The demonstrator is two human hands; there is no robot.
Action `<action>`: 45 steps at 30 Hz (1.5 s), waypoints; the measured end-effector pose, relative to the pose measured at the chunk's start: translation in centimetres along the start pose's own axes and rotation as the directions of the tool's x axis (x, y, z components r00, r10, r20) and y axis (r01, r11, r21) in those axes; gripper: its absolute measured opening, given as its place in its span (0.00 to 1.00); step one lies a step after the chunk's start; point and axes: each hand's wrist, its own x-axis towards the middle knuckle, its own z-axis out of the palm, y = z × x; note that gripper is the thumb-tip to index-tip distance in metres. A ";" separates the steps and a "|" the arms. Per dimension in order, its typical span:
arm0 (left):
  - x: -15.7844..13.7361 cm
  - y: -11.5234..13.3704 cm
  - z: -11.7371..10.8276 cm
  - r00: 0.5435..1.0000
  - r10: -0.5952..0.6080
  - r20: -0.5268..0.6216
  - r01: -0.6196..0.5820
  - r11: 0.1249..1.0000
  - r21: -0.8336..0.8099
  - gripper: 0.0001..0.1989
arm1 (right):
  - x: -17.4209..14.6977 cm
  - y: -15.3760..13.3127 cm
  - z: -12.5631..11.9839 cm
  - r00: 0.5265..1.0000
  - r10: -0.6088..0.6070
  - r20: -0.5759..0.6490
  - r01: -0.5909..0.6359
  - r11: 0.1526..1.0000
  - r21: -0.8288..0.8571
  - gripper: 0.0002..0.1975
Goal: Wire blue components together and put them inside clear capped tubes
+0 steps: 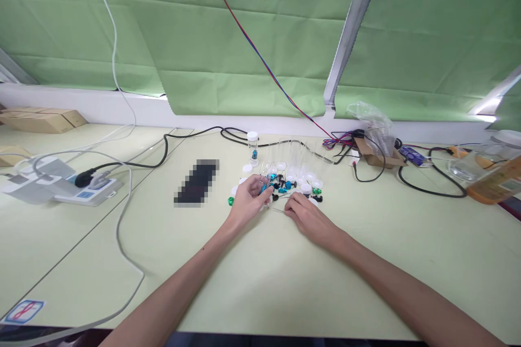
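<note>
My left hand (pixel 249 198) is closed round a clear plastic vial (pixel 265 169), partly hidden by the fingers. My right hand (pixel 303 213) pinches slim metal tweezers (pixel 278 210), their thin prongs pointing left toward the vial. Just beyond both hands lies a pile of small blue pieces (pixel 288 185), with black and green ones (pixel 316 191) mixed in. White round caps (pixel 306 188) are scattered about the pile. Behind it stand several clear vials (pixel 299 153). One capped vial (pixel 253 149) is upright at the back left with a blue piece inside.
A blurred dark rectangle (pixel 197 182) lies left of the pile. Farther left are a power strip (pixel 87 191) and white cables. Toward the right sit an open cardboard box (pixel 376 158) with a plastic bag, black cables, and a large clear bottle with an orange label (pixel 494 180).
</note>
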 end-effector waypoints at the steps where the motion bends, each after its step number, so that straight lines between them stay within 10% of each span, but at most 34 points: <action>1: 0.0 0.0 0.0 1.000 0.002 -0.001 -0.002 1.000 0.003 0.13 | 0.0 0.0 0.0 1.000 0.001 0.001 -0.001 1.000 0.002 0.05; 29: -0.7 1.1 0.3 0.972 -0.115 0.204 0.133 0.988 -0.074 0.17 | 0.1 -0.7 -1.0 0.991 -0.085 -0.105 0.095 0.991 0.098 0.09; 45: -0.7 1.1 0.2 0.977 0.098 0.191 -0.140 0.965 0.221 0.07 | 0.2 -0.5 -0.8 0.978 -0.029 -0.204 0.067 0.981 0.180 0.08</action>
